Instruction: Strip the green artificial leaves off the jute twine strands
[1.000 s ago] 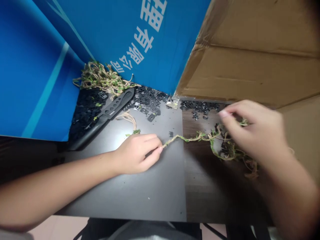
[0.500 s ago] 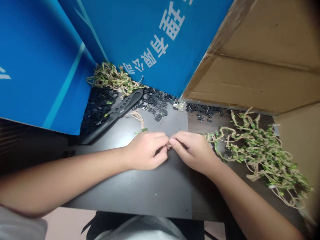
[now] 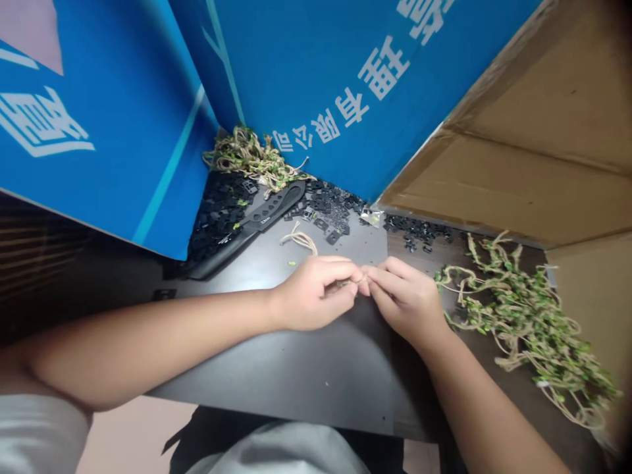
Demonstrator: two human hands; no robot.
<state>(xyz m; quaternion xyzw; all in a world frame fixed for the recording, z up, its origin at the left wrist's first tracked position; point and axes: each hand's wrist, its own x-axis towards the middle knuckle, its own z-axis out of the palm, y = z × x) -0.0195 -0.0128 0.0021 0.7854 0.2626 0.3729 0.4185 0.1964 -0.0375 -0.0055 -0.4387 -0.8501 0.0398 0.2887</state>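
My left hand (image 3: pixel 316 294) and my right hand (image 3: pixel 403 301) meet above a dark grey board (image 3: pixel 291 359). Their fingertips pinch a short end of jute twine (image 3: pixel 347 285), and the fingers hide most of it. A heap of jute twine with small green artificial leaves (image 3: pixel 526 329) lies to the right of my right hand, apart from it. A small loose hank of bare twine (image 3: pixel 300 241) lies on the board beyond my left hand.
A black knife-shaped tool with holes (image 3: pixel 269 217) lies at the board's far corner among several small black plastic pieces (image 3: pixel 330 212). Another leafy twine bundle (image 3: pixel 254 160) rests against a blue printed board (image 3: pixel 345 85). Brown cardboard (image 3: pixel 513 171) stands behind the wooden table (image 3: pixel 415 247).
My right hand has moved left from the leafy twine to meet my left hand, and the twine now lies spread in a heap at the right. The view has shifted slightly since the earliest frame.
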